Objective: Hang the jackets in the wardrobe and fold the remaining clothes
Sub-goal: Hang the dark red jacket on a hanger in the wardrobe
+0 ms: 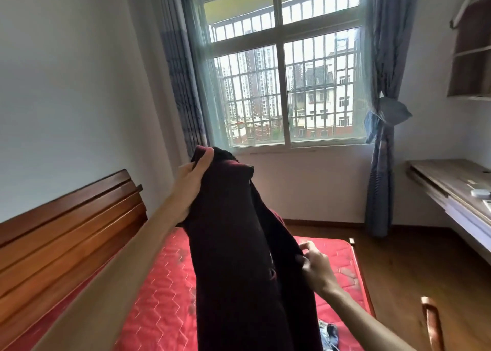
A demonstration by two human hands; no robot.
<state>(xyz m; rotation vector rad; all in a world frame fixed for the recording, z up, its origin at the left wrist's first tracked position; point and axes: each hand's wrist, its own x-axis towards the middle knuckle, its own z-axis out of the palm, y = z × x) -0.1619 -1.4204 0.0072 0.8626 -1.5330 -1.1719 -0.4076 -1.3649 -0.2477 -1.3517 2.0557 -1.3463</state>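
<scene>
A long dark maroon garment [239,244] hangs in the air over the red mattress [164,292]. My left hand [192,180] grips its top end, arm stretched out and raised. Lower down on the right, my right hand [314,267] pinches the garment's edge between thumb and fingers. The cloth drops past the bottom of the view. A small piece of blue patterned clothing [328,334] lies on the mattress behind the garment's lower part. No wardrobe is in view.
A wooden headboard [69,231] runs along the left wall. A barred window [287,84] with blue curtains faces me. A wooden desk [457,188] stands at the right wall, shelves [473,58] above it. A chair back [433,324] shows at bottom right, on the wooden floor.
</scene>
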